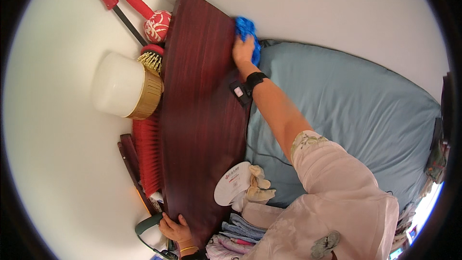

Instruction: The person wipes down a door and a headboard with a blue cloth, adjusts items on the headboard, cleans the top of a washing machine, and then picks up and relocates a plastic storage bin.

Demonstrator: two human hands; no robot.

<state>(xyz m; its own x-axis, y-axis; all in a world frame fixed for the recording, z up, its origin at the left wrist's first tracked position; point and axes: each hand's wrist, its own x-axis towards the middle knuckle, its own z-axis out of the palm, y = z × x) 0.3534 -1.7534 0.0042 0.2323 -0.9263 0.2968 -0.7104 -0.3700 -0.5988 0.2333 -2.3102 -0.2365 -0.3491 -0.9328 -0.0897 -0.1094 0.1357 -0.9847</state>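
My right hand (244, 50) presses a bunched blue cloth (246, 27) against the right edge of a dark red wood-grain panel (202, 79), which looks like a bed's headboard. The hand is slightly blurred, and part of the cloth lies under its fingers. A black strap with a small device (241, 92) is on that wrist. At the lower left, my left hand (176, 228) grips the panel's left edge, its thumb on the face and its fingers over the side. Beside those fingers is a dark green curved band (148, 223).
Along the panel's left side stand a white jar with a gold lid (119, 85), a hairbrush (151, 57), a red-bristled brush (147, 155) and a red patterned ball (157, 26). A blue-grey sheeted bed (343, 90) lies right. A round white fan (232, 183), beige gloves (259, 184) and folded cloths (242, 228) sit nearer.
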